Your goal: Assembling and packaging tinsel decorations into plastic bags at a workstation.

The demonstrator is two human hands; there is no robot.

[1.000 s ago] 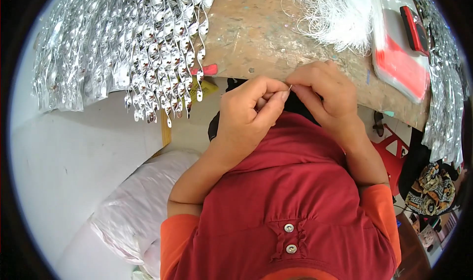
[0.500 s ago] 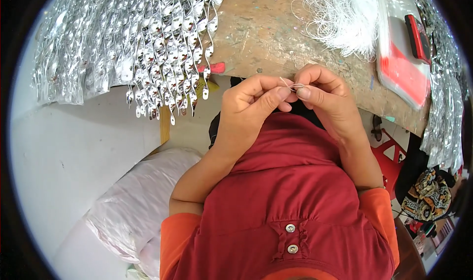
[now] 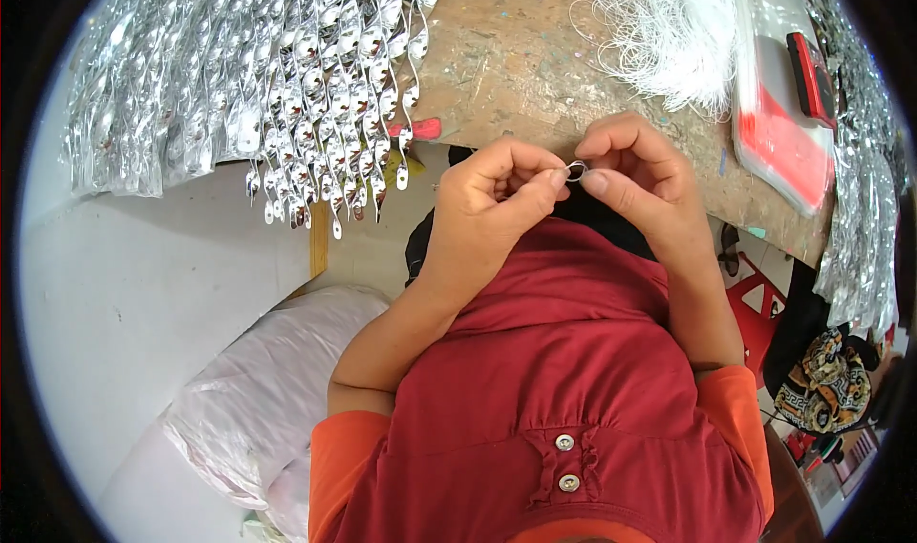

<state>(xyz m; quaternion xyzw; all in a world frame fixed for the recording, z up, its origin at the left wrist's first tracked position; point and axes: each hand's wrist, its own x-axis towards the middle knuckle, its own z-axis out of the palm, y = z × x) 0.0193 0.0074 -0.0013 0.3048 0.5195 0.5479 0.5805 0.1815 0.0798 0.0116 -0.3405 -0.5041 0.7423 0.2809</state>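
You have a small loop (image 3: 576,172) of thin, pale strand raised between your left grip (image 3: 489,199) and your right grip (image 3: 645,175). It is roughly round, with a dark gap showing through its middle. Its left side is pinched at your left thumb and forefinger; its right side comes up close to your right thumb tip, and you cannot tell from here whether the two touch. The loop sits in the air just off the near edge of the counter (image 3: 535,80), a little right of the scene's middle. Whether it is thread or wire is too small to tell.
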